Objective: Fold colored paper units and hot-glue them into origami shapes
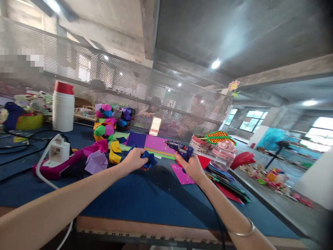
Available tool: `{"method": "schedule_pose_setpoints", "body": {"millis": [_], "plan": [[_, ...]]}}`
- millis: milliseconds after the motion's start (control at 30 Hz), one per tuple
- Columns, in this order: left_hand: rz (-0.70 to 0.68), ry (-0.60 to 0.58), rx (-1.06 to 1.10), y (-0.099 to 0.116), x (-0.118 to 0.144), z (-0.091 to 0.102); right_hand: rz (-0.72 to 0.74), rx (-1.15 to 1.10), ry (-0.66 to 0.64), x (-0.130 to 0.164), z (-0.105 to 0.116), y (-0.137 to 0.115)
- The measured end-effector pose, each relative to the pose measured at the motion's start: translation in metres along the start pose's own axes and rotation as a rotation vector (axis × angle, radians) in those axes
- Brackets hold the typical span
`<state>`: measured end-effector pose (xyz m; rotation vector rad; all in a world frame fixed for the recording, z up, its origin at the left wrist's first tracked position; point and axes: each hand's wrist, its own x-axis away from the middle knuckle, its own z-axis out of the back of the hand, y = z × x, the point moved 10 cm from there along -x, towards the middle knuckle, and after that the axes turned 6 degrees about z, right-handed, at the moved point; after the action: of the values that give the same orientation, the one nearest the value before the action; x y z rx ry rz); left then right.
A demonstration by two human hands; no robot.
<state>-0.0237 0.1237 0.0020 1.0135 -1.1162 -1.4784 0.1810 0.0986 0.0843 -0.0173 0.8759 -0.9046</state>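
Observation:
My left hand (136,159) is closed on a dark blue folded paper piece (150,159), held just above the blue table. Wrapped round the handle of a blue hot glue gun (179,147) is my right hand (191,165); the gun's nozzle points left, toward the back of the paper stack. Its black cord runs down past my forearm. Yellow folded paper (114,152) lies left of my left hand, with lilac folded paper (96,162) and magenta folded paper (95,147) beyond it. A magenta sheet (182,174) lies beneath the glue gun.
Purple and multicoloured paper sheets (159,143) are stacked behind my hands. Finished paper balls (104,130), stacked paper cups (63,107) and a magenta power strip (56,170) with a white plug stand left. A clear jar (223,156) is right. A perforated screen (125,83) closes the back.

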Motion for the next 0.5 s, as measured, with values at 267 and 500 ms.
{"method": "schedule_pose_setpoints", "body": {"millis": [267, 500], "plan": [[0.007, 0.017, -0.013, 0.002, -0.002, 0.009, 0.289, 0.115, -0.011, 0.027, -0.015, -0.041], [-0.016, 0.032, -0.073, 0.014, 0.008, 0.010, 0.393, 0.192, -0.061, 0.028, -0.022, -0.055]]}}
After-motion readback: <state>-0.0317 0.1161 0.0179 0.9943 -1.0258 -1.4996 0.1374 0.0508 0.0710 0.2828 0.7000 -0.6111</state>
